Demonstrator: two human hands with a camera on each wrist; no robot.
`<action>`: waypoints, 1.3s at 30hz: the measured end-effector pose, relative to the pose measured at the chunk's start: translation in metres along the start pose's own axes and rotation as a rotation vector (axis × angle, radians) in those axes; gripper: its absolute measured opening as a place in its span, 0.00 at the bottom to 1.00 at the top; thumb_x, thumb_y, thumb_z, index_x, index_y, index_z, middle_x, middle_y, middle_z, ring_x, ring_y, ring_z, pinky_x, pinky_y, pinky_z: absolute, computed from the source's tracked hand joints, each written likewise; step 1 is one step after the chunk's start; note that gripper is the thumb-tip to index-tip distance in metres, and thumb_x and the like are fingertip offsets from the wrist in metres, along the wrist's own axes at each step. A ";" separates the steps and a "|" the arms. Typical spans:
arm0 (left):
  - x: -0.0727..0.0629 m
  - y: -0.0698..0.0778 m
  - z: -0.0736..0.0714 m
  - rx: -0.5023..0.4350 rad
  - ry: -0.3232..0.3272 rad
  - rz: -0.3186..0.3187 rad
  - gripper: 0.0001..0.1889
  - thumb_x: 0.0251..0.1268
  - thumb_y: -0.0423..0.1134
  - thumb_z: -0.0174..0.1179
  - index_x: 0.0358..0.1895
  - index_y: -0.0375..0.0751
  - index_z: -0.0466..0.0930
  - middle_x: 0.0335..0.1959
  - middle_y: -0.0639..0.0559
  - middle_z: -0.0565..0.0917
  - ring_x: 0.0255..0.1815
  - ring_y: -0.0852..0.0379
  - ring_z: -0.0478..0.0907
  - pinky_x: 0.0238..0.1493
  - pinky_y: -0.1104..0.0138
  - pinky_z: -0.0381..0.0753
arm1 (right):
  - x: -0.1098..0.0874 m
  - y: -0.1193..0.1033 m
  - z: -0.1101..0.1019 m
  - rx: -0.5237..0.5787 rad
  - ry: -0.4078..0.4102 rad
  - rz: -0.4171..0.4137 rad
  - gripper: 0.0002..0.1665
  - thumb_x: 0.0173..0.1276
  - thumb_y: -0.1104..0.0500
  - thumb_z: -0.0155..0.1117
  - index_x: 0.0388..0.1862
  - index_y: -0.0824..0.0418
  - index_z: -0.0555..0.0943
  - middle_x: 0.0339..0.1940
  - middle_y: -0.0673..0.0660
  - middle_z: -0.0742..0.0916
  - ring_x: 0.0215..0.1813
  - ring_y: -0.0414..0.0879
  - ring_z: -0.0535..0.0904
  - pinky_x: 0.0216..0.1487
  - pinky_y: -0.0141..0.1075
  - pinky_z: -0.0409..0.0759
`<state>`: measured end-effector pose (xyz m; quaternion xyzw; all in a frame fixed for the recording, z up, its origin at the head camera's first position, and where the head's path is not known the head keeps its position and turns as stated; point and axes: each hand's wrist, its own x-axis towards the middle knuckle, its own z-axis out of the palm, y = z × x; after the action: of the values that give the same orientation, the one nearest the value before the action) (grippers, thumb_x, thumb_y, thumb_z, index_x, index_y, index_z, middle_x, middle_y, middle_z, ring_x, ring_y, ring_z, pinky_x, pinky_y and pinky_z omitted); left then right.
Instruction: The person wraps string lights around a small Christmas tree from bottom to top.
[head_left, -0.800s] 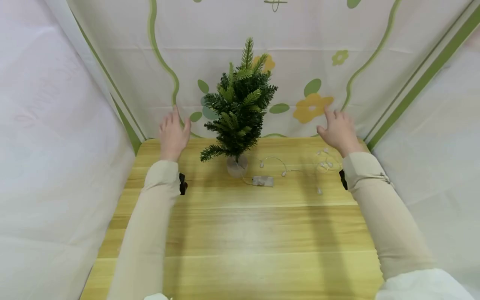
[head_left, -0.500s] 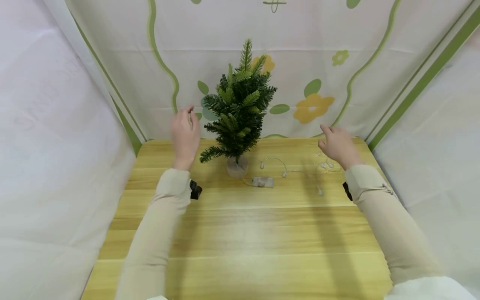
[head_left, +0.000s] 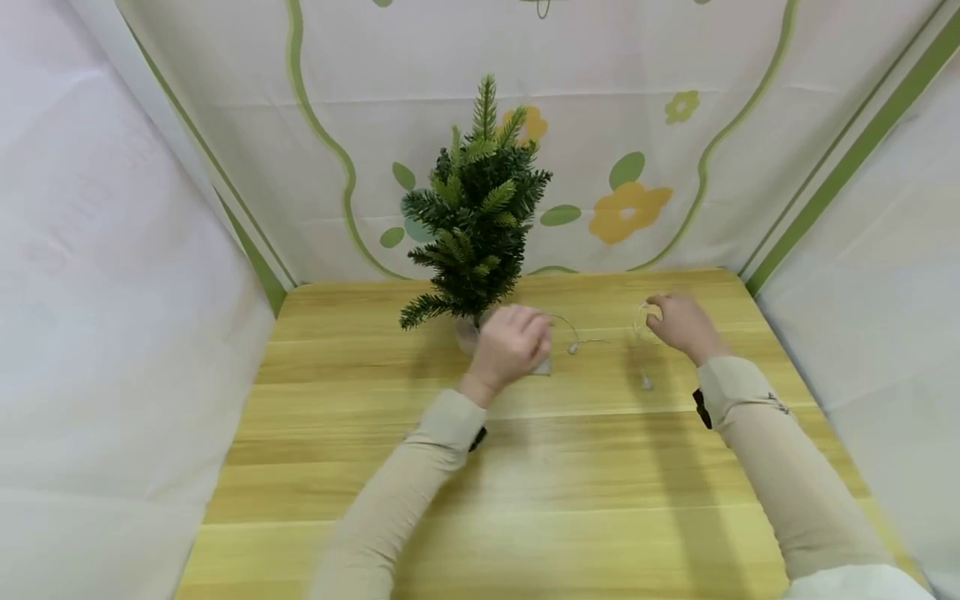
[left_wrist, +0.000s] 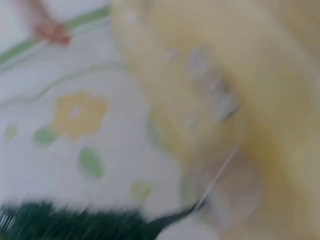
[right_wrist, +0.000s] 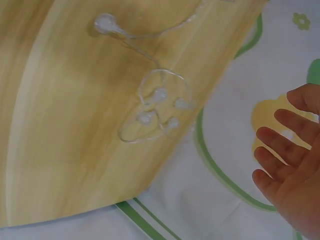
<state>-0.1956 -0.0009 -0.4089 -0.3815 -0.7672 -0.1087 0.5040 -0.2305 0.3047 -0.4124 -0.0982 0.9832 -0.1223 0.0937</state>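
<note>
A small artificial Christmas tree (head_left: 480, 217) stands upright near the table's back edge on a pale round base (head_left: 467, 335). In the head view my left hand (head_left: 513, 342) is over the string lights' battery box (head_left: 543, 367), covering most of it; its blurred fingers bend down, and I cannot tell whether they hold the box. The left wrist view, heavily blurred, shows the tree's base and the box (left_wrist: 225, 105). My right hand (head_left: 681, 325) reaches over the string lights at the right, fingertips close to the wire. In the right wrist view its fingers (right_wrist: 280, 145) are loosely spread, apart from the bulbs (right_wrist: 159, 94).
The wooden table (head_left: 480, 517) meets a white flowered fabric wall (head_left: 577, 50) at the back. Fabric walls also rise left and right. A clear bulb (head_left: 647, 382) lies in front of the right hand, and another bulb (head_left: 573, 347) lies between the hands.
My left hand has swung right and toward me, from left of the tree to over the battery box. The right hand has come down from the wall to the string lights.
</note>
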 end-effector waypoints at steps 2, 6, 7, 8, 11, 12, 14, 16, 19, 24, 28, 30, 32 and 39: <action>-0.007 0.018 0.019 -0.022 -0.111 -0.014 0.10 0.66 0.39 0.50 0.34 0.44 0.82 0.32 0.55 0.85 0.34 0.61 0.82 0.42 0.72 0.83 | 0.001 0.007 0.009 -0.014 0.028 -0.026 0.23 0.70 0.61 0.47 0.59 0.74 0.73 0.60 0.77 0.76 0.40 0.63 0.79 0.47 0.53 0.77; -0.027 0.039 0.052 -0.008 -0.352 -0.082 0.08 0.67 0.43 0.55 0.42 0.48 0.82 0.38 0.56 0.84 0.40 0.61 0.82 0.49 0.70 0.82 | 0.004 0.012 0.025 0.007 0.008 -0.023 0.21 0.70 0.63 0.47 0.56 0.74 0.75 0.50 0.76 0.82 0.19 0.46 0.68 0.32 0.42 0.72; -0.032 0.042 0.059 -0.003 -0.416 -0.097 0.08 0.68 0.44 0.55 0.44 0.49 0.81 0.40 0.57 0.84 0.42 0.61 0.81 0.49 0.70 0.81 | 0.005 0.012 0.030 0.020 -0.002 -0.014 0.21 0.71 0.63 0.47 0.56 0.74 0.76 0.45 0.75 0.83 0.18 0.43 0.66 0.33 0.42 0.71; -0.038 0.045 0.065 0.009 -0.480 -0.112 0.08 0.68 0.44 0.55 0.44 0.49 0.81 0.40 0.57 0.83 0.42 0.61 0.81 0.50 0.70 0.81 | 0.006 0.011 0.034 0.045 -0.025 0.001 0.21 0.71 0.63 0.48 0.57 0.74 0.75 0.44 0.75 0.84 0.18 0.44 0.66 0.33 0.43 0.72; -0.051 0.052 0.080 0.033 -0.670 -0.145 0.10 0.70 0.45 0.54 0.47 0.51 0.80 0.42 0.57 0.83 0.45 0.61 0.80 0.50 0.70 0.81 | 0.006 0.010 0.048 0.079 -0.049 0.031 0.21 0.72 0.63 0.48 0.58 0.73 0.75 0.47 0.75 0.83 0.24 0.49 0.74 0.36 0.46 0.75; -0.054 0.054 0.083 0.032 -0.724 -0.157 0.10 0.70 0.45 0.54 0.48 0.50 0.80 0.43 0.57 0.83 0.46 0.61 0.80 0.51 0.70 0.81 | 0.006 0.010 0.053 0.083 -0.053 0.041 0.21 0.72 0.62 0.49 0.58 0.72 0.75 0.49 0.74 0.82 0.29 0.53 0.78 0.38 0.48 0.77; -0.057 0.058 0.089 0.033 -0.829 -0.189 0.12 0.72 0.46 0.52 0.52 0.50 0.80 0.46 0.56 0.83 0.49 0.60 0.79 0.53 0.68 0.80 | 0.005 0.012 0.062 0.085 -0.059 0.043 0.20 0.72 0.62 0.49 0.58 0.71 0.76 0.57 0.74 0.79 0.43 0.61 0.80 0.44 0.52 0.79; -0.059 0.062 0.093 0.039 -0.934 -0.224 0.14 0.73 0.45 0.50 0.55 0.50 0.77 0.49 0.56 0.81 0.53 0.59 0.78 0.56 0.67 0.79 | 0.004 0.015 0.071 0.072 -0.057 0.042 0.19 0.72 0.63 0.50 0.56 0.71 0.77 0.58 0.73 0.79 0.52 0.66 0.78 0.50 0.55 0.78; -0.059 0.067 0.097 0.061 -1.068 -0.252 0.16 0.76 0.46 0.46 0.60 0.51 0.74 0.53 0.56 0.79 0.57 0.58 0.75 0.60 0.65 0.76 | 0.004 0.020 0.083 0.096 -0.075 0.049 0.20 0.72 0.64 0.49 0.59 0.72 0.75 0.54 0.73 0.81 0.40 0.62 0.82 0.44 0.52 0.80; -0.055 0.072 0.107 0.052 -1.173 -0.306 0.18 0.77 0.45 0.43 0.63 0.50 0.71 0.58 0.57 0.76 0.62 0.57 0.72 0.65 0.64 0.73 | 0.005 0.025 0.095 0.200 -0.118 0.087 0.31 0.70 0.67 0.48 0.70 0.76 0.58 0.58 0.80 0.75 0.26 0.51 0.76 0.40 0.49 0.81; -0.049 0.075 0.113 0.010 -1.209 -0.350 0.20 0.77 0.45 0.42 0.67 0.50 0.68 0.64 0.58 0.73 0.66 0.57 0.69 0.68 0.63 0.69 | 0.004 0.024 0.099 0.200 -0.121 0.080 0.33 0.68 0.68 0.50 0.69 0.79 0.57 0.65 0.81 0.67 0.55 0.69 0.75 0.62 0.60 0.72; -0.047 0.077 0.115 0.004 -1.235 -0.351 0.21 0.76 0.45 0.43 0.69 0.51 0.65 0.68 0.57 0.69 0.68 0.56 0.67 0.71 0.63 0.67 | 0.004 0.023 0.101 0.186 -0.125 0.078 0.31 0.69 0.67 0.50 0.68 0.79 0.58 0.66 0.81 0.66 0.65 0.74 0.65 0.67 0.62 0.64; -0.048 0.078 0.117 0.017 -1.272 -0.339 0.25 0.74 0.47 0.47 0.72 0.52 0.61 0.71 0.57 0.66 0.71 0.56 0.64 0.73 0.62 0.64 | 0.003 0.024 0.104 0.179 -0.129 0.082 0.30 0.70 0.66 0.49 0.69 0.78 0.59 0.66 0.80 0.66 0.67 0.75 0.62 0.68 0.63 0.62; -0.051 0.084 0.118 0.039 -1.308 -0.356 0.30 0.70 0.44 0.54 0.73 0.54 0.57 0.74 0.56 0.62 0.74 0.55 0.61 0.73 0.62 0.64 | 0.003 0.023 0.109 0.240 -0.130 0.115 0.20 0.69 0.67 0.51 0.58 0.77 0.72 0.54 0.76 0.78 0.54 0.68 0.76 0.57 0.57 0.76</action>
<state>-0.2083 0.0975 -0.5267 -0.2275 -0.9672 0.0770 -0.0825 -0.2148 0.3018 -0.5228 -0.0374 0.9573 -0.2269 0.1752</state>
